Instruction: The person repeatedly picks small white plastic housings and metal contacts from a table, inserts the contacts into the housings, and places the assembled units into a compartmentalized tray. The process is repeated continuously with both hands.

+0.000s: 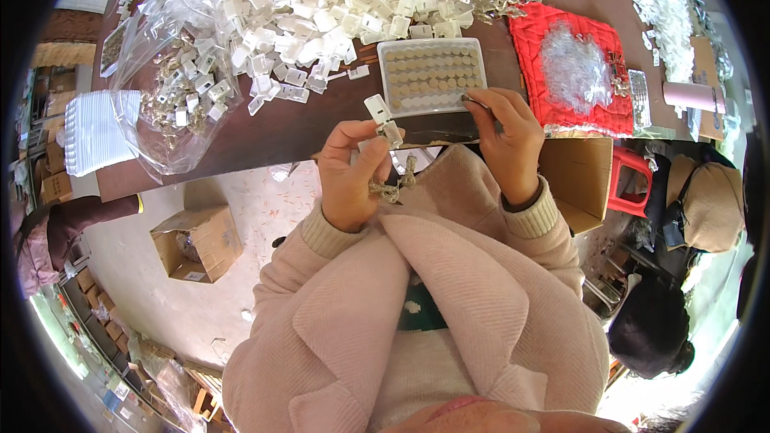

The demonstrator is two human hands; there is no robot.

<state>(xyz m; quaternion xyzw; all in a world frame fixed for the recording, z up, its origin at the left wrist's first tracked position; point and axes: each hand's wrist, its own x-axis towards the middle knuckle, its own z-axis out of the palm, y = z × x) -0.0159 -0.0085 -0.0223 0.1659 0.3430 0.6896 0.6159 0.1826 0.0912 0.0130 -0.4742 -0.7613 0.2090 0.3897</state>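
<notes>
My left hand [350,172] is closed on a small white plastic case [377,109] that stands open like a hinged lid. Gold-toned metal bits [393,190] dangle below its fingers. Over the right front corner of a white tray [387,54], my right hand [513,138] pinches a small dark disc [468,99], seen nearly edge-on. Rows of button batteries [433,72], or discs much like them, fill the tray. Past the tray, a big heap of the same whitish cases [321,12] spreads over the brown table [265,130].
A clear bag [180,100] of cases and metal pieces lies left, beside stacked white trays [100,135]. Red cloth [553,72] with clear plastic bits lies right. Cardboard boxes [200,242] and a red stool [630,180] stand below. Another person [52,232] shows at far left.
</notes>
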